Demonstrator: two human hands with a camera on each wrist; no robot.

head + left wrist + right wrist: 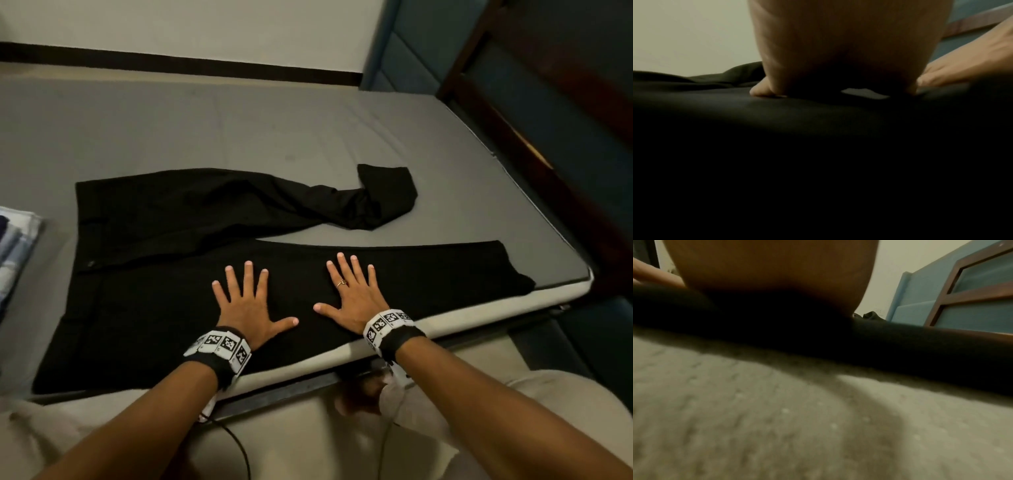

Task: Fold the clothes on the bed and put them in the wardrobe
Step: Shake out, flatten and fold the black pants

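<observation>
Black trousers point(178, 291) lie under my spread left grip point(247, 301) and right grip point(352, 294); I should sweep creases toward three o'clock before folding.

Black trousers point(212, 260) on a grey bed sheet point(239, 126); black-and-white checked marker bands point(222, 346) at both wrists; blue-and-white folded clothes point(15, 246) at the bed's left edge; blue headboard point(411, 51).

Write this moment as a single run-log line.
black trousers spread on bed | left hand, right hand pressing near leg flat | far leg crumpled
</observation>
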